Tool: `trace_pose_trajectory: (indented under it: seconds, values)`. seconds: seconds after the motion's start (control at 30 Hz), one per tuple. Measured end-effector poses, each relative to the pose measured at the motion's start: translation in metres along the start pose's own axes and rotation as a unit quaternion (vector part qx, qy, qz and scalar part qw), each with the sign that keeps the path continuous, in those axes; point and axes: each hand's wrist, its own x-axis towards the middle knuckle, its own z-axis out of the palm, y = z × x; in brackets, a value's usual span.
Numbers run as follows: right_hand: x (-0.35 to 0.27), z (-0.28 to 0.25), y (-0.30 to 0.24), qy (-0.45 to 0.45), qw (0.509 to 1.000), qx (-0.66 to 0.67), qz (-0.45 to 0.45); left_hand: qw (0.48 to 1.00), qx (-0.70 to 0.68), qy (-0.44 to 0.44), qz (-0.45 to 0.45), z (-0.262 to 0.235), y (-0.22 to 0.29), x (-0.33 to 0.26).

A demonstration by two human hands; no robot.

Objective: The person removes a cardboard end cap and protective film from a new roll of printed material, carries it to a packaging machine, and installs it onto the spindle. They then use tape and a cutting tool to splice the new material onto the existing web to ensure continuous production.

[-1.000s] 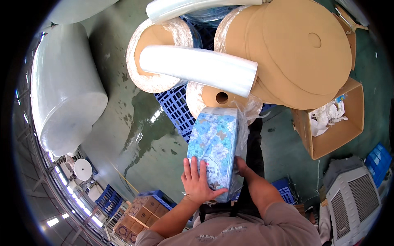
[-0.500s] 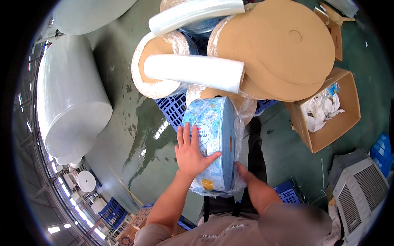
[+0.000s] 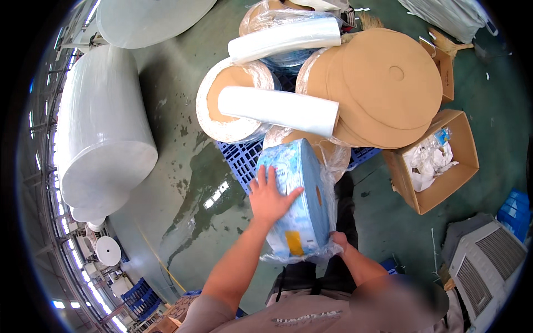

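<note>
A wide roll of blue printed film (image 3: 317,188) stands on its curved edge in front of me, with its flat round side turned right. My left hand (image 3: 269,201) lies spread on the printed curved surface, thumb pointing toward the rim. Loose clear plastic wrap (image 3: 332,180) hangs around the roll's right side and bunches beneath it. At the roll's lower right, my right hand (image 3: 339,242) is closed on this wrap, its fingertips partly hidden. The roll's far end leans near another roll topped with cardboard (image 3: 300,136).
Beyond stands a blue plastic pallet (image 3: 239,162) bearing several rolls, stacked cardboard discs (image 3: 391,89) and two rolls of clear film (image 3: 277,109). An open cardboard box (image 3: 465,147) holds crumpled wrap. A huge wrapped roll (image 3: 105,111) is at left, a grey vented machine (image 3: 488,269) at lower right.
The roll has tilted and turned slightly, its near end shifting right. My right hand has moved lower along it and now grips the wrap. My left hand stays flat on the print.
</note>
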Motion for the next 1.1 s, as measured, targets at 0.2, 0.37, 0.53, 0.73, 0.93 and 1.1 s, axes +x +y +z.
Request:
trace_pose_trajectory:
  seconds: [0.2,0.37,0.53,0.73,0.93,1.1]
  values:
    - [-0.024,0.016,-0.078,-0.084,0.876,0.444,0.169,0.997,0.047,0.047,0.041,-0.027,-0.018,0.001]
    - [0.014,-0.013,-0.083,-0.007,0.994,0.046,0.102,0.999,0.039,0.024,-0.014,-0.014,-0.012,-0.011]
    - [0.097,-0.065,-0.064,0.233,0.97,0.044,0.048,0.999,0.016,0.028,0.011,0.002,0.004,-0.009]
    - [0.072,-0.075,-0.072,0.189,0.957,0.221,0.01,0.999,-0.003,0.042,-0.018,0.013,-0.021,-0.003]
    - [0.017,-0.055,-0.132,0.039,0.941,0.335,-0.02,0.998,-0.025,0.006,-0.058,0.01,-0.065,0.089]
    - [0.033,-0.072,-0.123,0.052,0.973,0.221,-0.038,0.988,-0.022,0.02,-0.154,0.009,-0.091,0.118]
